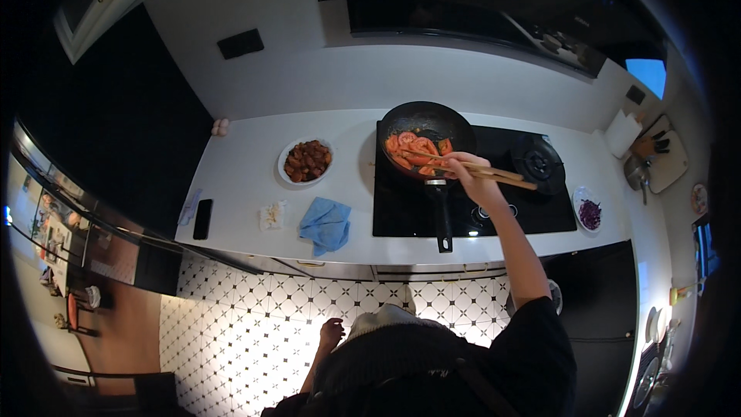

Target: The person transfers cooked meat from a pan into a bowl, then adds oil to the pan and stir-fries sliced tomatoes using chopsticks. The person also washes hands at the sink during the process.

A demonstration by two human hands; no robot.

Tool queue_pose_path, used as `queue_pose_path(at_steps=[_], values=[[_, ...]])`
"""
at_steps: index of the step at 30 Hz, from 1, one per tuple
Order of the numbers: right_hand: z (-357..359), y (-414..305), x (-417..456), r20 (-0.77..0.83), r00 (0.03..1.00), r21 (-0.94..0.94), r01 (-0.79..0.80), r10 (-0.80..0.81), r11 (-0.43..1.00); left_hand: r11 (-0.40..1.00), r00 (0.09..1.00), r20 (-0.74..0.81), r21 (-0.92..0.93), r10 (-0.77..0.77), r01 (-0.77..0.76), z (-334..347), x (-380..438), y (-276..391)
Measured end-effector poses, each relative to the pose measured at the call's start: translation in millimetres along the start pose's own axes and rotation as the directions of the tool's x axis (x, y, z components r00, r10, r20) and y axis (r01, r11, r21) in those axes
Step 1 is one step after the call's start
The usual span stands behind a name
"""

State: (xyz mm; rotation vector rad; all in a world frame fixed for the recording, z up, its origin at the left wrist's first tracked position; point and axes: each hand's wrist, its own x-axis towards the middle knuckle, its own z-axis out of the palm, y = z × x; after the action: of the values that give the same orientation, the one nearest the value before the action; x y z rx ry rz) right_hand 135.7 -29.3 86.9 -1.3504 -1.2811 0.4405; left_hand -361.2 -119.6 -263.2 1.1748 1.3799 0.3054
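Observation:
My right hand (465, 169) grips a pair of long wooden chopsticks (492, 174), whose tips reach into a black frying pan (446, 121). Sliced tomatoes (407, 143) lie in the pan, mostly on its left and front side. The pan stands on the left part of a black glass hob (405, 214), its handle (443, 217) pointing towards me. Down beside my body, away from the counter, hangs my left hand (332, 332) with bent fingers and nothing seen in it. A white bowl of browned, glazed chunks (308, 161) sits left of the hob.
On the counter left of the hob lie a blue cloth (325, 225), a crumpled white paper towel (273, 216), a phone (202, 219) and several eggs (220, 127). A plate of shredded purple cabbage (590, 214) is right of the hob, near a free burner (539, 163). A range hood (463, 23) hangs above.

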Motion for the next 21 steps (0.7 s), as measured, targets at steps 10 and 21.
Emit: queue_pose_path(at_steps=[10, 21], values=[[-70, -16, 4, -0.227, 0.967, -0.143, -0.154, 0.119, 0.978, 0.997, 0.997, 0.007, -0.015, 0.071, -0.071, -1, 12, -6], [35, 7, 23, 0.051, 0.996, -0.089, 0.081, -0.077, 0.993, 0.999, 0.999, -0.038, 0.033, 0.003, -0.002, -1, -9, -5]])
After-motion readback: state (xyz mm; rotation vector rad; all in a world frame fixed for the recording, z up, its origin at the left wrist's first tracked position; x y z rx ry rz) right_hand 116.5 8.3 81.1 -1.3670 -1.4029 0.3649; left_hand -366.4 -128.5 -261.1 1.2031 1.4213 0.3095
